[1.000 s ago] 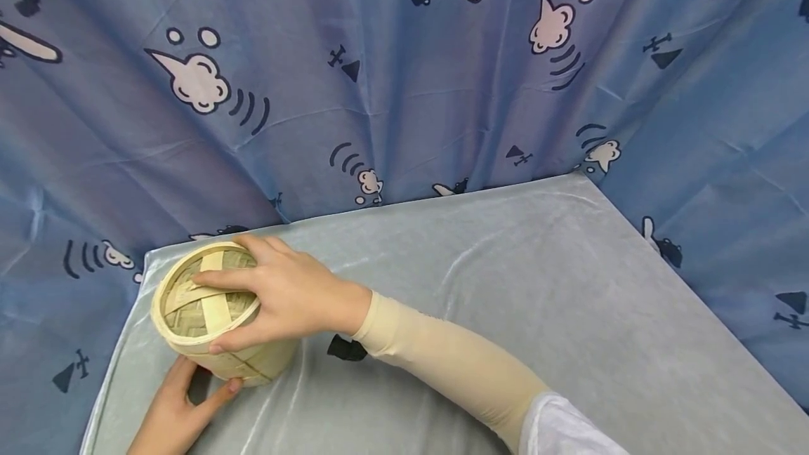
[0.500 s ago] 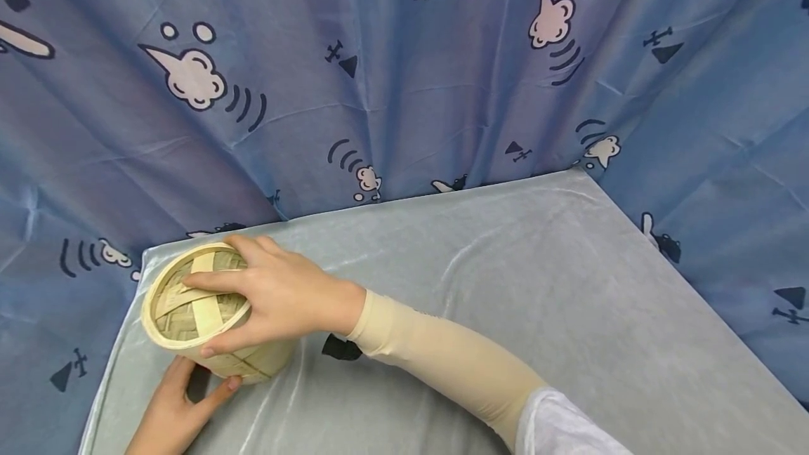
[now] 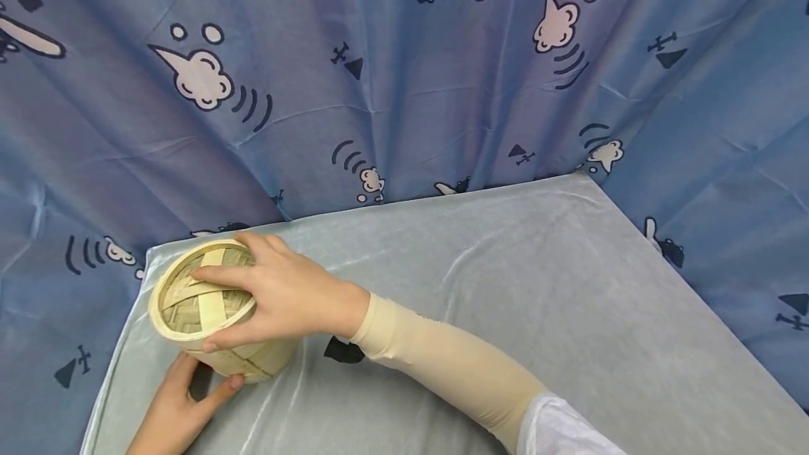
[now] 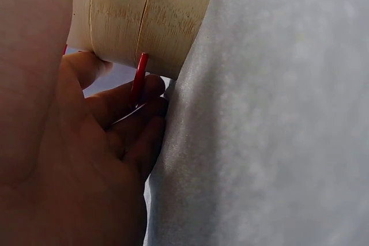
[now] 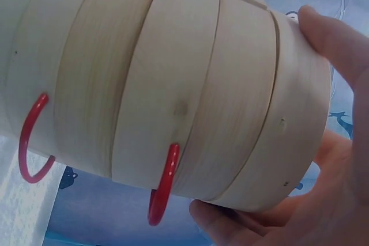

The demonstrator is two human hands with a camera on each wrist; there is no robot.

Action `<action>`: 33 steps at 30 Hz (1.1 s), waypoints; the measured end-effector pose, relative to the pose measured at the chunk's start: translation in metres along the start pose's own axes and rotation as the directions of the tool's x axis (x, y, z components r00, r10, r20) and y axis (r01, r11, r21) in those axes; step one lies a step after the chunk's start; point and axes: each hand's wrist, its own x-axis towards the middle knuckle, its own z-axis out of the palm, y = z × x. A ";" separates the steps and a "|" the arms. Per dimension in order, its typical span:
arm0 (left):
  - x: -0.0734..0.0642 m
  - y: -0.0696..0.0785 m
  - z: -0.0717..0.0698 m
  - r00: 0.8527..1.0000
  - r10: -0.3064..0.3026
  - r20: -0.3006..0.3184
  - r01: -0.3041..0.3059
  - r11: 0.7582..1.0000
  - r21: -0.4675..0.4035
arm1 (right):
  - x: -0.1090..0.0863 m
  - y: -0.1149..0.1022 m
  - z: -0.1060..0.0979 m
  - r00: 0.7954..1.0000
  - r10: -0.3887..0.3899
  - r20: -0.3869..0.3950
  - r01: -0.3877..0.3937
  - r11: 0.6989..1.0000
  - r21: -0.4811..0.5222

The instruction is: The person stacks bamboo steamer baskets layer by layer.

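A small round bamboo steamer (image 3: 205,314) with a woven lid is at the left of the cloth-covered table, its lid towards the upper left of the head view. My right hand (image 3: 287,297) grips it from above, with fingers spread over the lid and the thumb on its near side. Low on the steamer is my left hand (image 3: 173,402), its thumb on the near side and its other fingers partly hidden behind. Red rings (image 5: 164,185) pass through the bamboo wall in the right wrist view. One red ring (image 4: 140,79) shows beside my curled left fingers in the left wrist view.
Pale grey velvet-like cloth (image 3: 505,265) covers the table. A dark patch (image 3: 344,350) lies on it below my right wrist. Blue patterned curtains (image 3: 411,104) hang along the table's back and sides, close behind the steamer.
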 end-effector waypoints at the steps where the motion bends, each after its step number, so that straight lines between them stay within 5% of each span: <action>1: 0.000 0.000 0.000 1.000 0.003 -0.002 -0.003 1.000 -0.002 | 0.000 0.000 0.000 1.000 0.000 -0.002 0.000 1.000 0.002; 11: 0.009 0.003 0.005 0.995 0.082 -0.055 -0.083 0.997 -0.006 | -0.003 0.010 0.000 1.000 0.000 -0.011 0.001 0.996 0.085; 22: 0.011 0.002 0.002 0.997 0.073 -0.020 -0.073 0.997 0.011 | -0.004 0.014 0.002 1.000 0.021 -0.004 -0.021 0.993 0.117; 29: -0.002 -0.004 -0.030 0.993 0.048 0.104 -0.052 0.998 0.029 | -0.007 0.020 -0.007 0.999 0.044 0.022 -0.047 0.987 0.154; 31: -0.006 -0.001 -0.042 0.997 0.032 0.071 -0.034 0.999 0.035 | -0.011 0.029 -0.014 0.999 0.045 0.016 -0.047 0.991 0.123; 33: -0.012 0.006 -0.054 0.999 0.035 -0.039 -0.033 0.998 0.061 | -0.015 0.039 -0.020 0.999 0.048 0.011 -0.048 0.995 0.085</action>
